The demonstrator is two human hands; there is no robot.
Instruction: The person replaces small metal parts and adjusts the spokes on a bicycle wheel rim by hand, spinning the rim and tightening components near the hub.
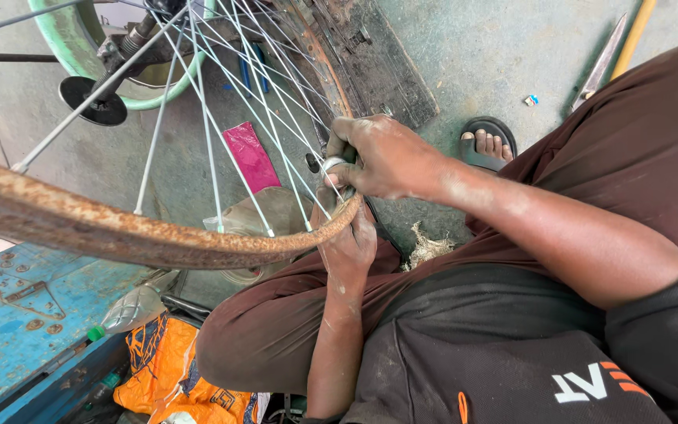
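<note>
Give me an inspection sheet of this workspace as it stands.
Surface: grey concrete floor, stained.
Job's things: rusty wheel rim with thin spokes; small metal tool at a spoke.
Clutter: pink wrapper, plastic bottle, orange bag, blue box.
Grippers: right hand grips the tool; left hand supports the rim from below.
Cables: nothing seen.
Surroundings: green tub, sandalled foot.
</note>
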